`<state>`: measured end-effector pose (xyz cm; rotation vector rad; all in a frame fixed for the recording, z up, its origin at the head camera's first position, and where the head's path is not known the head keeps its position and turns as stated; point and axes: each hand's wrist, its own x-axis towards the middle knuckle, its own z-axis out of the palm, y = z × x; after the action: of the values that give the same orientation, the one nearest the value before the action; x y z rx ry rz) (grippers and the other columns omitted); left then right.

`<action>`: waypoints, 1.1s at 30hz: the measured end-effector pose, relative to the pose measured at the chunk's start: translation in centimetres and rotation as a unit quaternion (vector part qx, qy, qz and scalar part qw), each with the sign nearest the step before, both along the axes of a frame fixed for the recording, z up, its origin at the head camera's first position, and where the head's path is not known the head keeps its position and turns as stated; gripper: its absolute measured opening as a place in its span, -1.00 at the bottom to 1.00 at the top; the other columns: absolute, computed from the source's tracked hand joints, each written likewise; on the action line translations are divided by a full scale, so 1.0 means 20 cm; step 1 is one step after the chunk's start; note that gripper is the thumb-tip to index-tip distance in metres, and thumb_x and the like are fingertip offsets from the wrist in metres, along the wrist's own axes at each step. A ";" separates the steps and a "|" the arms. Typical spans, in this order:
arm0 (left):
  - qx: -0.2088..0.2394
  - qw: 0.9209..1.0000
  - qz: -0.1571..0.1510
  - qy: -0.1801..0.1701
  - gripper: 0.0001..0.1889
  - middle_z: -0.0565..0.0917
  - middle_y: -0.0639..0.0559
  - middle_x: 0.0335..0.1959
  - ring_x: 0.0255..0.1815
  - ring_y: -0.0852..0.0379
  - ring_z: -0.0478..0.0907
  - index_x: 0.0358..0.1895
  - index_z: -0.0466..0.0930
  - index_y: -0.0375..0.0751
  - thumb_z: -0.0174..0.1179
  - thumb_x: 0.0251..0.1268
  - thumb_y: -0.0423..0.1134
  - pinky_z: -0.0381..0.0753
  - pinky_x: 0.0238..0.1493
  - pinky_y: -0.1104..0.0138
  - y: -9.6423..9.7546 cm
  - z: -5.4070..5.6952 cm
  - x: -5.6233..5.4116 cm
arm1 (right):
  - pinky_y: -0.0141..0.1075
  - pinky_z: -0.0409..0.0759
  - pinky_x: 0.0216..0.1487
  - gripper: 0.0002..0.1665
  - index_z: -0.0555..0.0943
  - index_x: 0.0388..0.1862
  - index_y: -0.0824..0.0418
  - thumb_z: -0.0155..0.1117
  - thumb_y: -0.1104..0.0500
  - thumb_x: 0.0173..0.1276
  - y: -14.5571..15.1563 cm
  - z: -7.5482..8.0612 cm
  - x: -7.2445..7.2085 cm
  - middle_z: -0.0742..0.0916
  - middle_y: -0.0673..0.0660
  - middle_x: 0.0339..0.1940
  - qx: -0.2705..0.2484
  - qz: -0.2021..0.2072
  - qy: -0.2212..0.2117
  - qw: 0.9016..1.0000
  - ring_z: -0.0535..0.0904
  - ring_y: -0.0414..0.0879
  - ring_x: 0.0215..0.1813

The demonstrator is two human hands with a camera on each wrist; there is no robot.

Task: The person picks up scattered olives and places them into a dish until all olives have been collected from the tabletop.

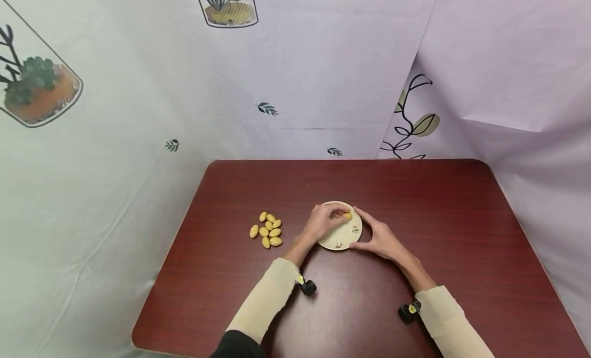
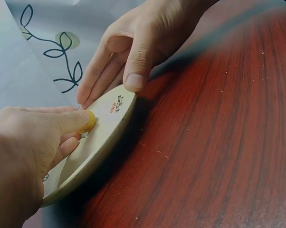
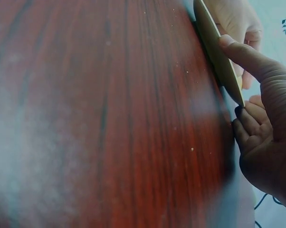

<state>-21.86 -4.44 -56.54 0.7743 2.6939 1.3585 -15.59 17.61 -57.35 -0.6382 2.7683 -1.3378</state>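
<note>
A round cream plate (image 1: pixel 333 240) with small printed motifs lies near the middle of the table. My left hand (image 1: pixel 322 222) reaches over its left side, pinching a small yellow oval piece (image 2: pixel 90 121), potato-like in shape, between thumb and fingers just above the plate's surface. At the right side my right hand (image 1: pixel 384 239) holds the plate's rim, thumb on the near edge and fingers around the far edge. In the right wrist view the thumb (image 3: pixel 243 52) presses the rim and the other fingers curl by the lower edge. To the left sits a loose group of several similar yellow ovals (image 1: pixel 264 232).
The dark red wood-grain table (image 1: pixel 438 204) has rounded corners. Pale hanging cloth (image 1: pixel 295 81) with plant prints surrounds it at the back and sides. Both wrists carry small black cameras (image 1: pixel 308 287) over cream sleeves (image 1: pixel 268 294).
</note>
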 end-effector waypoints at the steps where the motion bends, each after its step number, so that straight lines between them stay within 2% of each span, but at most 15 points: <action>1: 0.000 1.000 0.000 0.000 -0.77 0.85 0.03 -0.12 -0.22 0.32 0.78 0.02 0.85 -0.16 0.52 0.34 -0.27 0.68 -0.17 0.57 0.00 0.00 0.00 | 0.28 0.50 0.36 0.28 0.27 0.68 0.28 0.78 -0.02 0.10 0.00 0.00 0.00 0.50 0.39 0.53 -0.001 0.000 -0.002 1.000 0.48 0.36 0.47; 6: 0.001 1.000 0.002 0.006 -0.77 0.85 0.03 -0.12 -0.22 0.32 0.77 0.01 0.85 -0.17 0.53 0.33 -0.26 0.68 -0.15 0.57 0.00 0.01 0.00 | 0.27 0.49 0.38 0.28 0.27 0.68 0.28 0.78 -0.03 0.10 0.00 0.00 0.00 0.50 0.39 0.54 0.000 0.001 -0.008 1.000 0.47 0.35 0.48; 11: 0.009 1.000 0.003 0.026 -0.75 0.85 0.06 -0.14 -0.24 0.34 0.76 0.01 0.85 -0.14 0.54 0.31 -0.21 0.69 -0.17 0.55 -0.02 0.02 0.01 | 0.27 0.47 0.39 0.29 0.26 0.68 0.28 0.77 -0.03 0.11 -0.01 0.01 0.00 0.49 0.38 0.55 -0.003 0.004 -0.013 1.000 0.45 0.35 0.50; 17: 0.011 0.999 0.001 0.034 -0.74 0.85 0.03 -0.04 -0.13 0.20 0.80 0.05 0.83 -0.13 0.52 0.33 -0.23 0.74 -0.09 0.44 -0.08 0.08 0.00 | 0.29 0.46 0.40 0.29 0.25 0.69 0.27 0.77 -0.04 0.11 -0.01 0.01 0.00 0.48 0.39 0.56 -0.002 0.006 -0.018 1.000 0.44 0.36 0.51; 22: 0.012 0.999 0.012 0.048 -0.73 0.84 0.02 0.00 -0.08 0.12 0.80 0.08 0.82 -0.15 0.49 0.37 -0.26 0.76 0.00 0.31 -0.16 0.14 -0.02 | 0.30 0.45 0.40 0.29 0.25 0.69 0.27 0.77 -0.04 0.11 0.00 0.01 0.00 0.48 0.39 0.56 -0.002 0.005 -0.019 1.000 0.43 0.37 0.51; 26: 0.021 0.999 0.025 0.040 -0.72 0.83 0.00 0.01 -0.02 0.07 0.78 0.12 0.79 -0.20 0.47 0.40 -0.29 0.76 0.06 0.26 -0.25 0.18 -0.04 | 0.31 0.44 0.41 0.30 0.24 0.70 0.26 0.77 -0.04 0.11 0.00 0.01 0.00 0.46 0.38 0.57 -0.002 0.003 -0.024 1.000 0.41 0.37 0.52; 33: 0.035 0.997 0.057 0.033 -0.68 0.81 -0.06 0.04 0.01 0.03 0.79 0.16 0.78 -0.14 0.47 0.39 -0.27 0.77 0.06 0.17 -0.45 0.21 -0.06 | 0.29 0.41 0.45 0.31 0.24 0.71 0.24 0.77 -0.04 0.09 0.00 0.02 0.01 0.44 0.35 0.60 0.001 0.000 -0.026 1.000 0.39 0.35 0.55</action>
<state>-23.00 -13.41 -52.29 0.6929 2.7952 1.4831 -15.49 17.54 -57.01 -0.5937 2.7279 -1.3317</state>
